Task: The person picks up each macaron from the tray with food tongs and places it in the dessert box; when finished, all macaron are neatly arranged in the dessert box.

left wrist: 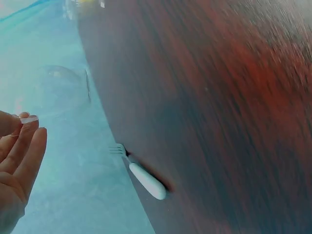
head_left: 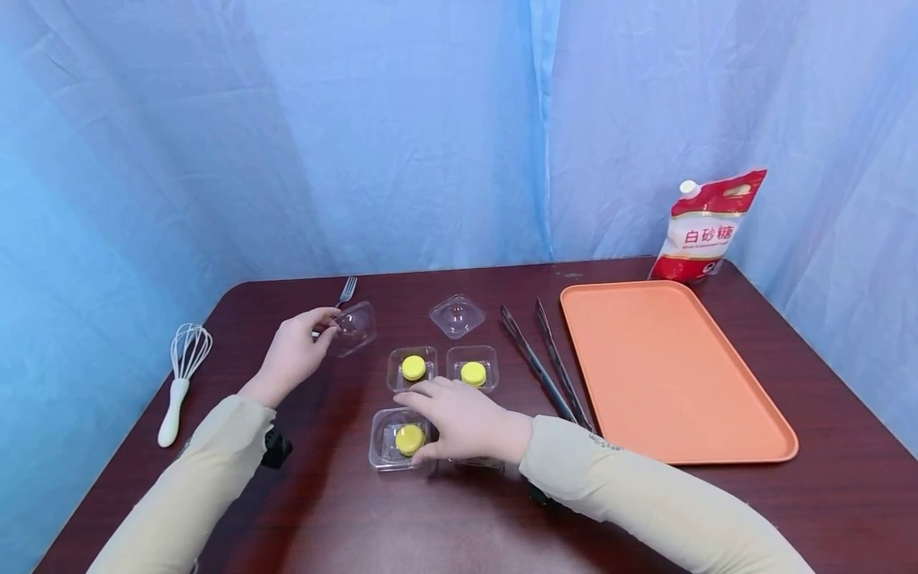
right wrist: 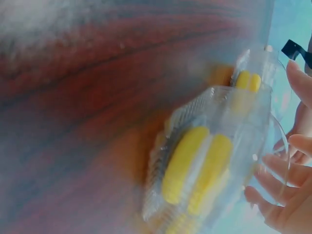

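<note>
My left hand [head_left: 292,351] pinches a clear plastic lid [head_left: 355,328] by its edge, raised over the table's left side. In the left wrist view the lid shows only faintly beyond the fingertips. Over the front of a group of clear boxes reaches my right hand [head_left: 466,416], fingers spread above a front box [head_left: 382,453] with a yellow macaron [head_left: 410,439] inside. The right wrist view has its fingertips right by a curved clear dome. Two back boxes each hold a yellow macaron [head_left: 413,367], [head_left: 473,374]. Another front box is mostly hidden under my right hand.
Another clear lid [head_left: 457,316] lies behind the boxes. Black-looking tongs [head_left: 548,367] rest beside an orange tray [head_left: 667,367]. A red and white sugar pouch [head_left: 703,231] stands at the back right corner. A whisk [head_left: 179,387] lies at left, a white-handled fork [left wrist: 146,180] at the back edge.
</note>
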Action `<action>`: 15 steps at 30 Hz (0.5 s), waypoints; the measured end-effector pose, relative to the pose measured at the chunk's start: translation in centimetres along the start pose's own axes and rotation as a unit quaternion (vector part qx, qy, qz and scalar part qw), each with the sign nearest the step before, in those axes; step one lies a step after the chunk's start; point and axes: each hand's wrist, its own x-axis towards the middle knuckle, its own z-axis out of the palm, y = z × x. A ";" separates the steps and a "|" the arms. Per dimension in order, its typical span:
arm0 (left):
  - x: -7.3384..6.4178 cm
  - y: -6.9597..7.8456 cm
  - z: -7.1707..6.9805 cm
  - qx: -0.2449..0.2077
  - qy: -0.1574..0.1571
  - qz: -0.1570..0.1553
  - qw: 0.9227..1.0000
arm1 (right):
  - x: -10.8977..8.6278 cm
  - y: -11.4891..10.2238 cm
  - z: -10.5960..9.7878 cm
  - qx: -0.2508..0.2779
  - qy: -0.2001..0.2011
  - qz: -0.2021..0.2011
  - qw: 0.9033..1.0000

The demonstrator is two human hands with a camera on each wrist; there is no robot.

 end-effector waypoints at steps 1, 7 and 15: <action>0.0 0.1 0.0 -0.010 0.003 -0.002 1.000 | 0.0 0.1 -0.1 0.002 0.003 0.000 1.000; -0.2 0.9 -0.1 -0.060 -0.002 -0.025 0.998 | -0.2 0.8 -0.8 0.011 0.032 -0.012 0.999; -0.3 2.3 0.0 -0.117 -0.043 -0.059 0.990 | -0.4 2.0 -1.1 0.000 0.087 -0.012 0.996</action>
